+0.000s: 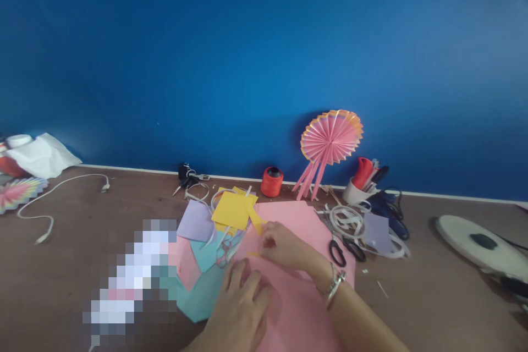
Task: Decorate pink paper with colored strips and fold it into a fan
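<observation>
A large pink paper sheet (295,308) lies on the table under both my hands. My left hand (245,300) rests on its left part, palm down, fingers bent and a little apart, holding nothing. My right hand (286,250), with a bracelet at the wrist, is pinched at the end of a yellow paper strip (256,220); the exact grip is partly hidden. Yellow sheets (230,210), a lilac square (196,221) and teal paper (198,297) lie to the left. Light-handled scissors (224,253) rest near my left fingertips. Black-handled scissors (338,253) lie right of my right hand.
Against the blue wall leans a pink pleated paper fan (331,137) with strips. Near it stand a red spool (271,182) and a white cup (355,192) of tools. White ribbon coils (346,221) lie right, a round cream device (480,245) farther right, a white cable (53,181) left.
</observation>
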A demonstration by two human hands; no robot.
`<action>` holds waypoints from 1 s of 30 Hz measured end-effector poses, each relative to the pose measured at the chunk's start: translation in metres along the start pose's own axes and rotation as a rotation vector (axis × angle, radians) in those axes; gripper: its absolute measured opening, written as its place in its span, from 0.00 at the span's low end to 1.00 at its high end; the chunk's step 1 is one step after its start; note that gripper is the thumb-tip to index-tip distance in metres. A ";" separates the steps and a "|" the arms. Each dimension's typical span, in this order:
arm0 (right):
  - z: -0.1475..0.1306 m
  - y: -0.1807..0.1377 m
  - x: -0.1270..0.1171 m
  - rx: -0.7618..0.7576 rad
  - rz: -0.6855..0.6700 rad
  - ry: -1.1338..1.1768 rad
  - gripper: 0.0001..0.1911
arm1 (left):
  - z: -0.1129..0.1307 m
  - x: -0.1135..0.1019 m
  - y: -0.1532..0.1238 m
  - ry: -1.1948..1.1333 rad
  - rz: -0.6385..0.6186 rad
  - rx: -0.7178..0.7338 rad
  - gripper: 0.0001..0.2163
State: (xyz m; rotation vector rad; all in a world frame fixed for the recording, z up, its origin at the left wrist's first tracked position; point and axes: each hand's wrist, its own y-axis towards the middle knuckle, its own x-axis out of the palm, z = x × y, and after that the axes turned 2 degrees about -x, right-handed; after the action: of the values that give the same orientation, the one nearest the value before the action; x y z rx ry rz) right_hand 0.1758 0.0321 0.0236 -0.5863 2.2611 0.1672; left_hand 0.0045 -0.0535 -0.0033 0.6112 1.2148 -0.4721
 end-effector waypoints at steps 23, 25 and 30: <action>0.000 0.001 -0.002 -0.032 -0.028 0.052 0.08 | -0.003 0.011 -0.001 -0.005 0.017 0.007 0.13; 0.000 0.000 -0.002 -0.025 -0.021 0.053 0.08 | -0.004 0.014 -0.001 -0.003 0.031 0.012 0.14; -0.001 0.000 -0.002 -0.036 -0.026 0.043 0.08 | -0.002 0.007 -0.001 -0.002 0.006 0.009 0.13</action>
State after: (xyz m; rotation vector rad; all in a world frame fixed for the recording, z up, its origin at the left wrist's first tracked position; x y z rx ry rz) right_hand 0.1763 0.0329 0.0255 -0.6437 2.2949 0.1841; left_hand 0.0045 -0.0531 -0.0102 0.6215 1.2094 -0.4733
